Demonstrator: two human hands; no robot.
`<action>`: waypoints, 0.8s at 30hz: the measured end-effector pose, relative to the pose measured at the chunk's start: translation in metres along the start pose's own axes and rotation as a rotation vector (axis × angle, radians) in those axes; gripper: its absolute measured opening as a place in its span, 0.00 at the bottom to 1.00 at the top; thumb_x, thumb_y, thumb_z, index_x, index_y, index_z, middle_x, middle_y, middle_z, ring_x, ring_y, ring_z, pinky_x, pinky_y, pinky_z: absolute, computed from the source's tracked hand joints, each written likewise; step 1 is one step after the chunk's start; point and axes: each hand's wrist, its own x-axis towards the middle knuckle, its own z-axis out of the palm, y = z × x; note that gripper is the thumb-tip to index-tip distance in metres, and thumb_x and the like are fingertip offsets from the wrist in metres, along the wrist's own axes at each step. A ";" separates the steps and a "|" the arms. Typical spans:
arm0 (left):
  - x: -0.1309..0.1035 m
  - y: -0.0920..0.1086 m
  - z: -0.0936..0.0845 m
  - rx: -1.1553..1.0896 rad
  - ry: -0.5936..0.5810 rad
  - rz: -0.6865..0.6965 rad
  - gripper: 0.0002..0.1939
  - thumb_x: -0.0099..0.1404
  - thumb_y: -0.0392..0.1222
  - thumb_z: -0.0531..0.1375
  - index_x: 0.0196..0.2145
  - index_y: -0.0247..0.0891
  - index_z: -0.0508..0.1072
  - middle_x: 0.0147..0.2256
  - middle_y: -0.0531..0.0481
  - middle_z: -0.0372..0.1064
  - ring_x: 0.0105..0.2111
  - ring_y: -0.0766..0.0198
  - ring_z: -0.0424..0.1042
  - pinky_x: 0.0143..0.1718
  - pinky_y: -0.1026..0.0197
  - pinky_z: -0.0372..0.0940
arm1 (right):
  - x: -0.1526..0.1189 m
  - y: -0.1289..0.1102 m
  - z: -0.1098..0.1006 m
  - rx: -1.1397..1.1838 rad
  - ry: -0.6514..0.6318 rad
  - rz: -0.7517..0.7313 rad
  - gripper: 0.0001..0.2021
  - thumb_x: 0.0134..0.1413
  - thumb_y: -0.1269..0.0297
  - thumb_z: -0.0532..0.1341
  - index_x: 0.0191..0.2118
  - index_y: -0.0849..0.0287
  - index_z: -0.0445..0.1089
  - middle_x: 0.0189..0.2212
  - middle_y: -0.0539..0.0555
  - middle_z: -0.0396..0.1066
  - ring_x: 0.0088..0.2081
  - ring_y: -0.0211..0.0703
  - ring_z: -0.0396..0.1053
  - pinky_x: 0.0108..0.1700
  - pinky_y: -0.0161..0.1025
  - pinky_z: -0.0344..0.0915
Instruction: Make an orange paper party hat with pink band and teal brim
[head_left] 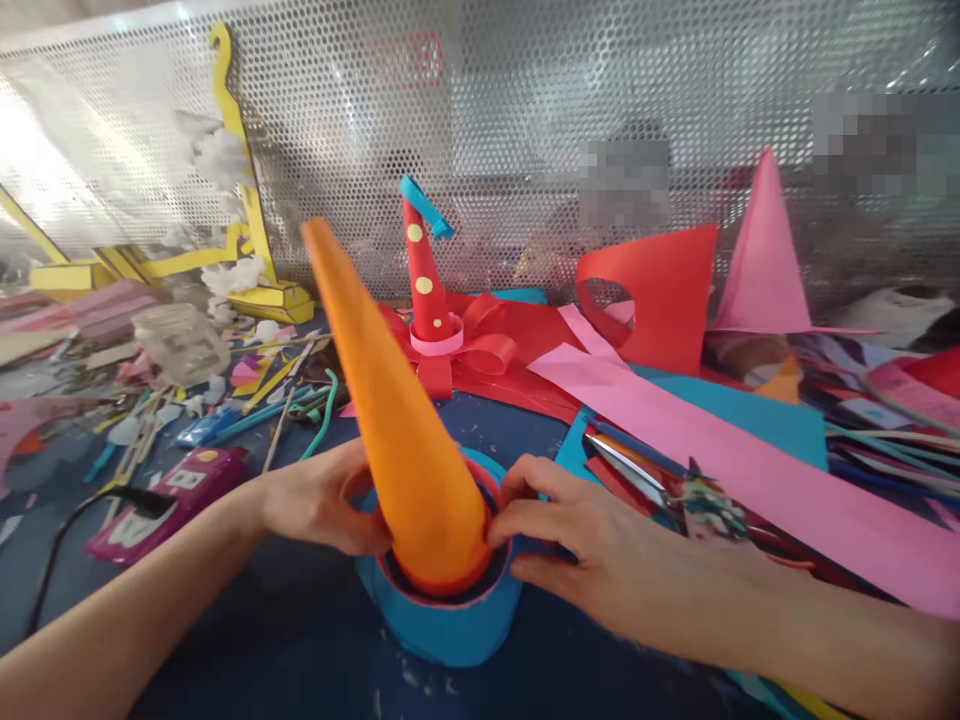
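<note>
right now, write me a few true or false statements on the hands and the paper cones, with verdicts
1. The tall orange paper cone leans toward the picture's right. False: its tip leans to the left.
2. The left hand and the right hand are both at the base of the orange cone. True.
3. The blue paper ring with a pink inner edge surrounds the orange cone's base. True.
4. The red paper cone with pale yellow dots has a pink band around its base. True.
5. The plain pink paper cone stands left of the dotted cone in the picture. False: it stands to the right.
</note>
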 end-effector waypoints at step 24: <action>0.000 -0.002 0.047 0.024 0.474 0.180 0.26 0.61 0.44 0.65 0.55 0.42 0.63 0.49 0.47 0.72 0.49 0.52 0.72 0.52 0.52 0.69 | 0.004 -0.030 0.049 -0.501 0.075 -0.214 0.09 0.61 0.75 0.55 0.35 0.62 0.72 0.33 0.54 0.72 0.35 0.45 0.69 0.34 0.40 0.70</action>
